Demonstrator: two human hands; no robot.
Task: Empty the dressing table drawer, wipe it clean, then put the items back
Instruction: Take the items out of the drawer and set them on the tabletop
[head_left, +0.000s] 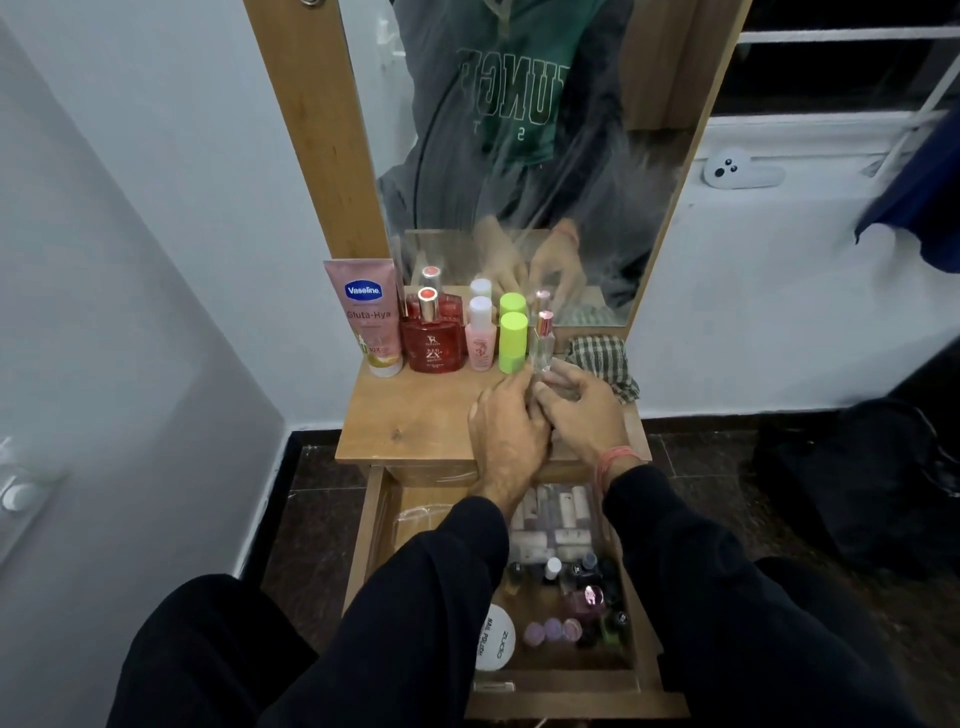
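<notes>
Wooden drawer (545, 680) stands pulled out below the desk (415, 415), still holding small bottles. Both hands meet at the clear perfume bottle (543, 343): left hand (506, 421) and right hand (584, 410) seem curled round something small there, though I cannot tell what. A nudge could topple the neighbouring green-capped bottle (513, 343). Sleeves hide part of the drawer.

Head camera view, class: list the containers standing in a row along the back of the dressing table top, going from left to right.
Pink Vaseline tube → red perfume bottle → small pink bottle with a white cap → lime-green bottle → clear bottle with a pink metallic cap. The checked cloth lies right of the row.
</notes>
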